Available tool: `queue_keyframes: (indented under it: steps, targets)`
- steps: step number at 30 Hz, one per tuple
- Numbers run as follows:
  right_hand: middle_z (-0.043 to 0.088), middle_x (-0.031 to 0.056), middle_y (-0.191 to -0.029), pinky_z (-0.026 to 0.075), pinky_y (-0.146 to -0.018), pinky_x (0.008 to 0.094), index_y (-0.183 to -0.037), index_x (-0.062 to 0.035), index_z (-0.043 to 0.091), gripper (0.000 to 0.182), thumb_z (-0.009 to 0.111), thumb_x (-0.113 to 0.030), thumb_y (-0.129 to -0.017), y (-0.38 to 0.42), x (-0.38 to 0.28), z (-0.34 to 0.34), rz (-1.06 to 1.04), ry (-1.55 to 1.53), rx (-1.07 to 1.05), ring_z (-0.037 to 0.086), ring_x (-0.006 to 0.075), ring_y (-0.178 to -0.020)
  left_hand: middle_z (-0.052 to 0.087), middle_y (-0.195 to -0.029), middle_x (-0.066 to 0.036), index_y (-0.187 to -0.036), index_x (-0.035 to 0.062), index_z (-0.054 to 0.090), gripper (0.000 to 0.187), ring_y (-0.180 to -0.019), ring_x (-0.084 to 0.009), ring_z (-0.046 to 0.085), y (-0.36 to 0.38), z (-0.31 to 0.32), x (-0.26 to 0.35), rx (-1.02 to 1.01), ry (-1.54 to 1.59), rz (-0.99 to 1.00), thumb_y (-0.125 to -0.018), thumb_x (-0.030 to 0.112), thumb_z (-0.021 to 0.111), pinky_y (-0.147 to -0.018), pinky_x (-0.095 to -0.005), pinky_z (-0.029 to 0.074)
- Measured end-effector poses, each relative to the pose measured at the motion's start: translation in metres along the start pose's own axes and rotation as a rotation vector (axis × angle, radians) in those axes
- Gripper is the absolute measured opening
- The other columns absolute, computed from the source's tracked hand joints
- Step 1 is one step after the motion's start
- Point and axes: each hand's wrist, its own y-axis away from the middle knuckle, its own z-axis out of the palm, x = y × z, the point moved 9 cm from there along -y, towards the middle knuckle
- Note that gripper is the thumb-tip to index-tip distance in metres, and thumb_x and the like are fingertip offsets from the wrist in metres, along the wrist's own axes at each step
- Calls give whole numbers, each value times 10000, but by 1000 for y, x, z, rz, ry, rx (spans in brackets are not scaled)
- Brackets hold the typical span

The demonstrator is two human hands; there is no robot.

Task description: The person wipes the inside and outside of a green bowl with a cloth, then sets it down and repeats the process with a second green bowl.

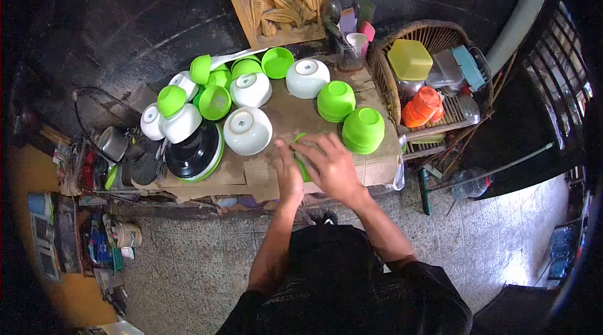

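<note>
My left hand (pixel 289 175) lies along the left side of a green bowl (pixel 304 168), its fingers held straight and together. From the right, my right hand (pixel 331 168) curves over the same bowl, so most of it is hidden between the two hands. Just right of my right hand stands a stack of upturned green bowls (pixel 363 129), with another green stack (pixel 336 100) behind it. An upturned white bowl (pixel 248 131) sits close by on the left. Beneath them all is a cardboard-covered table (pixel 282 109).
Green and white bowls crowd the left side around a black bowl (pixel 193 150). Another white bowl (pixel 308 77) stands near the back, beside a utensil holder (pixel 349 59). At right, a wicker rack (pixel 384 77) holds a yellow container (pixel 409 59) and orange cups (pixel 423 108).
</note>
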Motion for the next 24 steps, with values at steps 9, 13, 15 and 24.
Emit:
queue_keyframes:
  steps: [9,13,15,24]
  targets:
    - [723,150,-1112,532,-955,365,-1111,19,736,180,685,-80,-970,7,67,12,396,-517,-31,690,263,-1073,716,-1125,-148,-1179,28,663,430,-981,-288,739,2,-2,-9,-217,256,-312,-1041,430,593,-869,-446,613]
    - [721,157,-1124,518,-985,377,-1131,13,733,188,673,-57,-967,18,55,8,395,-554,118,678,279,-1098,706,-1208,-163,-1250,16,646,469,-1114,-315,700,9,17,-12,-452,780,-470,-1058,430,537,-985,-483,566]
    - [687,170,-1185,506,-1005,385,-1186,4,715,234,655,-27,-963,30,50,4,398,-424,222,650,304,-1144,707,-1230,-169,-1300,14,628,453,-1172,-321,674,-1,11,-24,-418,921,-516,-1084,377,466,-1038,-502,532]
    - [586,165,-1376,518,-909,411,-1369,-87,651,611,759,12,-776,75,8,5,84,-8,184,600,335,-1146,708,-1220,-176,-1258,22,639,392,-1110,-336,692,-30,-5,-40,-353,728,-590,-1097,298,411,-982,-485,566]
